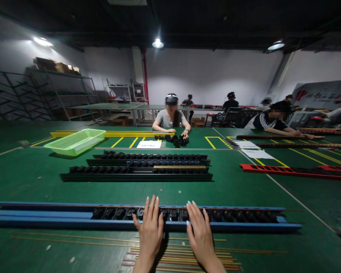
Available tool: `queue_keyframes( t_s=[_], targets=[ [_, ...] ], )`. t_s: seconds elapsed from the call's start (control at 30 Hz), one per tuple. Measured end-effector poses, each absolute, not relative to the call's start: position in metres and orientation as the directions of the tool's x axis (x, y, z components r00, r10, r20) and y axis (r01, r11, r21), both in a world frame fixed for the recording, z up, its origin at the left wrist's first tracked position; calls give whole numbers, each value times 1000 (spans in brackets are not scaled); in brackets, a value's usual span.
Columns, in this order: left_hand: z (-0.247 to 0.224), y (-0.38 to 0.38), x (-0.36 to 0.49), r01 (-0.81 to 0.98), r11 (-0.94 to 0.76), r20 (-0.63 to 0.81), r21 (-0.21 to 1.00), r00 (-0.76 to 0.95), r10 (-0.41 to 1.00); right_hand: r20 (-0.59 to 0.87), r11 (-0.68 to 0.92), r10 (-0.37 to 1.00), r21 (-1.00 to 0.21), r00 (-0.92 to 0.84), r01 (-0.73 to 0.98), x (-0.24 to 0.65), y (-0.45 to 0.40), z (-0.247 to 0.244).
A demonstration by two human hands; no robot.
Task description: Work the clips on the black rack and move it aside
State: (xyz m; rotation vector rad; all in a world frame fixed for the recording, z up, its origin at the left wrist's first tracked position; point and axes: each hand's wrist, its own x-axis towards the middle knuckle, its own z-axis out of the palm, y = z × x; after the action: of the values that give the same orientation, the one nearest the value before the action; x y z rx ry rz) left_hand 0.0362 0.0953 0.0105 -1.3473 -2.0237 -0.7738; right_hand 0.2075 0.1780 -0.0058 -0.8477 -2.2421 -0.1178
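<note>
A long blue channel rail (45, 219) lies across the table in front of me, with a row of black blocks (119, 213) seated in it. A thin copper-coloured rod (59, 205) runs along its far side. My left hand (150, 227) rests over the rail left of its middle, fingers spread. To the right of it, my right hand (199, 231) lies over the same rail, fingers stretched forward. Neither hand visibly grips anything. The fingers cover some of the blocks. Below my wrists lie several loose thin brass-coloured rods (170, 261).
Beyond the rail lie dark channel rails (136, 177) holding black blocks. A light green basket (76, 142) stands at the left, before a yellow rail (116, 134). A red rail (267, 170) is at the right. A co-worker (170, 117) sits opposite; another person (272, 119) leans over the table at right.
</note>
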Motion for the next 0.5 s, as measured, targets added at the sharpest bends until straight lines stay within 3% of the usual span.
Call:
queue_keyframes(
  t_s=[0.23, 0.5],
  targets=[
    [12, 93, 48, 972, 209, 688, 103, -222, 691, 644, 796, 506, -91, -574, 599, 208, 180, -6],
    [8, 93, 47, 978, 185, 690, 97, -200, 695, 641, 793, 514, -101, -570, 601, 208, 180, -7]
  ],
)
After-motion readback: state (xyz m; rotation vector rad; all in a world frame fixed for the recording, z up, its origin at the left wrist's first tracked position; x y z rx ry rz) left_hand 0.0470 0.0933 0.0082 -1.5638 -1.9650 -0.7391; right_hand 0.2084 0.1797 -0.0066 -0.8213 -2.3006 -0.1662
